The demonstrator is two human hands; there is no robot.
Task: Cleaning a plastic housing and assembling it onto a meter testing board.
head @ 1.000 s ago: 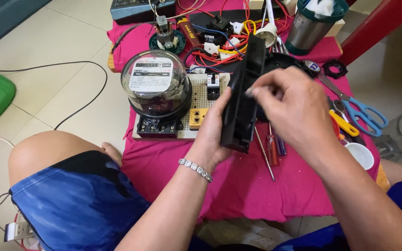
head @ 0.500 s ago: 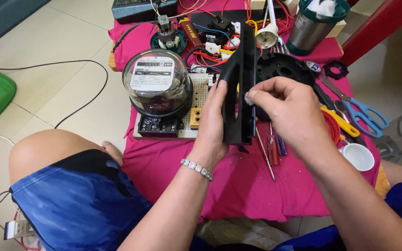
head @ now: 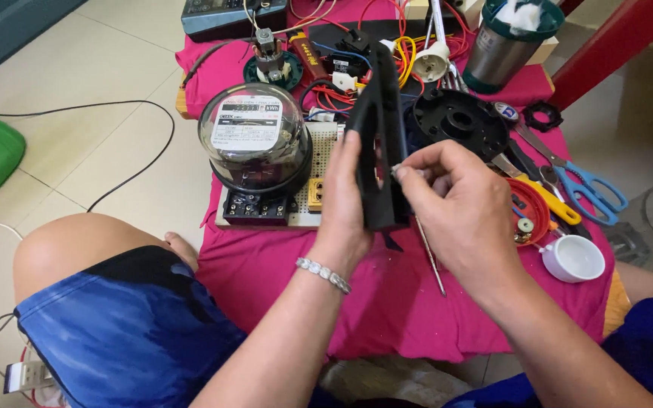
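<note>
Left hand (head: 345,200): grips the black plastic part (head: 379,143), now tipped upright above the pink cloth's (head: 387,302) middle.
Right hand (head: 459,208): pinches something small, perhaps a screw, moved against the part's edge.
Nearby: glass-domed meter (head: 255,143).

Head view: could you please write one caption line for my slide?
Left hand holds a black plastic part upright over a pink cloth; right hand pinches something small at its edge.

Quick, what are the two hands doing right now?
Left hand: closed around the black plastic part, holding it upright.
Right hand: fingertips pinched on something tiny at that part's edge; too small to tell what.
</note>
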